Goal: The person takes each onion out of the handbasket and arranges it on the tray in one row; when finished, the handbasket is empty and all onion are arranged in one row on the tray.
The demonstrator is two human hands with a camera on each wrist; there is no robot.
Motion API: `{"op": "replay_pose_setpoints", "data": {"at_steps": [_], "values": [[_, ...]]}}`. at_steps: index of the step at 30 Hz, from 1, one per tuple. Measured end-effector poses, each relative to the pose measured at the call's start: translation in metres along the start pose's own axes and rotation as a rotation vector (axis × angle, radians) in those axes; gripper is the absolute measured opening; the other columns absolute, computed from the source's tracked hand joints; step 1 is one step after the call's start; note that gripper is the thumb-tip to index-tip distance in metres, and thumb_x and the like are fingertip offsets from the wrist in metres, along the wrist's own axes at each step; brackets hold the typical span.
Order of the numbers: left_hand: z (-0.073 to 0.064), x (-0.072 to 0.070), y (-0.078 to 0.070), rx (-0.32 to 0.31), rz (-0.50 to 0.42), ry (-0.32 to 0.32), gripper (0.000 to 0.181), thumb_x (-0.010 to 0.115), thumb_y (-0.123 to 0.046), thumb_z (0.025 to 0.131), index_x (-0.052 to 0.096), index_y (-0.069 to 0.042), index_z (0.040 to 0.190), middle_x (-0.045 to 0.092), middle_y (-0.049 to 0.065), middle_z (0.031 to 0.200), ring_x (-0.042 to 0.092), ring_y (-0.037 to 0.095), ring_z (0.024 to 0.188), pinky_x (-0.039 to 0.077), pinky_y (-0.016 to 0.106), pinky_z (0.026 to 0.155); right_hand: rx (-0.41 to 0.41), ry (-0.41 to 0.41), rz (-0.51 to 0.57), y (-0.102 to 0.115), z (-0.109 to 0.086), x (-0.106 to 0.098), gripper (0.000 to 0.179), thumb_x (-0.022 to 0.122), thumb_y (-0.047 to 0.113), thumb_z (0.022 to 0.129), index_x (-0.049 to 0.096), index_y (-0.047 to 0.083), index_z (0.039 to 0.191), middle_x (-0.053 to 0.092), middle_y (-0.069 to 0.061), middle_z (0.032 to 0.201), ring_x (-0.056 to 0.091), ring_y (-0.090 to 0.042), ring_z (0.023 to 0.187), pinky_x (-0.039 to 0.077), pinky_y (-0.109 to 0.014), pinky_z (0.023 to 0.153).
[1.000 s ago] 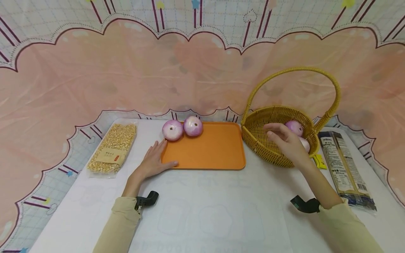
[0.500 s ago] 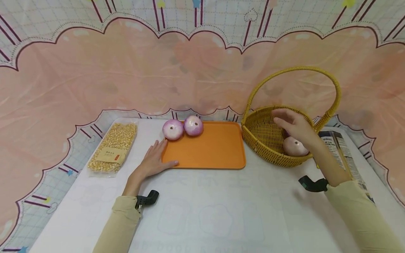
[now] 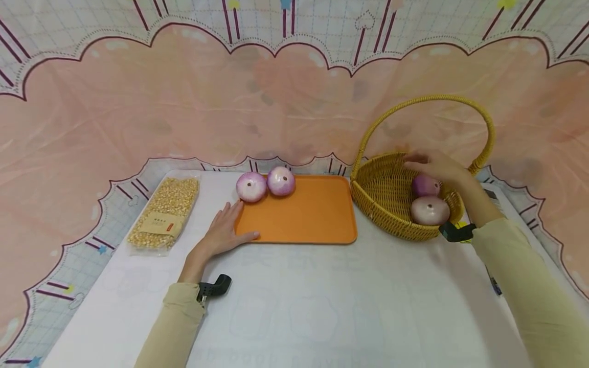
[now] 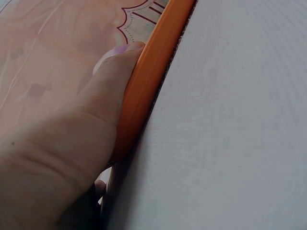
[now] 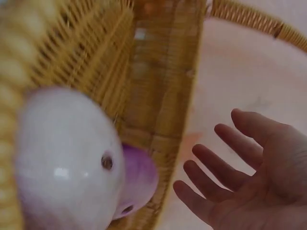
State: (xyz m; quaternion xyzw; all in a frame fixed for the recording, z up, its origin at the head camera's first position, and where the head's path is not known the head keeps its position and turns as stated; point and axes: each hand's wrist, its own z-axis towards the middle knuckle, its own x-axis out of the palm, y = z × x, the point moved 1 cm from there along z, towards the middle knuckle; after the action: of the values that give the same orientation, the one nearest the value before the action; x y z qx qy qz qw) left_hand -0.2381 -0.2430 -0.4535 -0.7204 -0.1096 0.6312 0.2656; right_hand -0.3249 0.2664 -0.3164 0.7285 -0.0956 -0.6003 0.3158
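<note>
My left hand (image 3: 226, 231) lies at the left end of the orange tray (image 3: 317, 209), fingers spread and the thumb resting on its front rim; in the left wrist view the thumb (image 4: 112, 76) lies along that rim. Two purple onions (image 3: 251, 187) sit side by side at the tray's back left corner. Above the back right of the wicker basket (image 3: 384, 204) hovers my right hand (image 3: 437, 166), holding nothing. The right wrist view has its fingers (image 5: 216, 163) spread beside the basket wall. Inside the basket lie a pale onion (image 3: 430, 210) and a darker purple onion (image 3: 422, 185).
A clear bag of corn kernels (image 3: 165, 212) lies left of the tray. The basket's tall handle (image 3: 437, 97) arches over it. Right of the basket, a long printed packet (image 3: 492, 194) is mostly covered by my right arm. A patterned cloth (image 3: 294, 112) hangs behind the table.
My right hand has moved back and to the right, from over the middle of the basket to its back right side, uncovering the onions inside. My left hand has stayed put on the tray.
</note>
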Motion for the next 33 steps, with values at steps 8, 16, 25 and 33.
{"op": "replay_pose_setpoints", "data": {"at_steps": [8,16,25,33], "values": [[0.001,0.000,-0.001,0.001,-0.001,0.002,0.106,0.066,-0.059,0.082,0.012,-0.004,0.156,0.011,0.016,0.164,-0.001,0.037,0.152,-0.002,0.052,0.124,0.068,0.021,-0.022,-0.021,0.013,-0.005,0.050,0.049,0.026,0.102,0.046,-0.011,0.135,0.045,-0.037,0.138,0.045,-0.050,0.127,0.040,-0.060,0.105],[0.002,-0.002,-0.001,-0.003,0.002,0.003,0.107,0.065,-0.060,0.082,0.012,-0.004,0.156,0.011,0.015,0.164,-0.001,0.037,0.152,-0.001,0.052,0.124,0.136,0.003,0.046,-0.030,0.015,-0.006,0.053,0.047,0.029,0.102,0.044,-0.011,0.137,0.042,-0.037,0.141,0.041,-0.049,0.131,0.040,-0.056,0.106],[0.003,0.000,0.000,0.000,0.001,0.006,0.107,0.065,-0.060,0.082,0.012,-0.004,0.156,0.011,0.015,0.164,-0.001,0.037,0.152,-0.001,0.052,0.124,0.200,0.025,0.169,-0.045,0.017,0.002,0.060,0.049,0.033,0.101,0.039,-0.011,0.141,0.036,-0.034,0.146,0.040,-0.038,0.128,0.041,-0.027,0.088],[0.002,0.000,0.001,-0.005,0.000,0.007,0.107,0.066,-0.060,0.082,0.012,-0.004,0.156,0.012,0.016,0.164,-0.001,0.037,0.152,-0.001,0.052,0.124,0.205,0.086,0.198,-0.047,0.021,0.011,0.059,0.052,0.033,0.100,0.041,-0.009,0.140,0.037,-0.029,0.147,0.037,-0.035,0.128,0.041,-0.032,0.092]]}}
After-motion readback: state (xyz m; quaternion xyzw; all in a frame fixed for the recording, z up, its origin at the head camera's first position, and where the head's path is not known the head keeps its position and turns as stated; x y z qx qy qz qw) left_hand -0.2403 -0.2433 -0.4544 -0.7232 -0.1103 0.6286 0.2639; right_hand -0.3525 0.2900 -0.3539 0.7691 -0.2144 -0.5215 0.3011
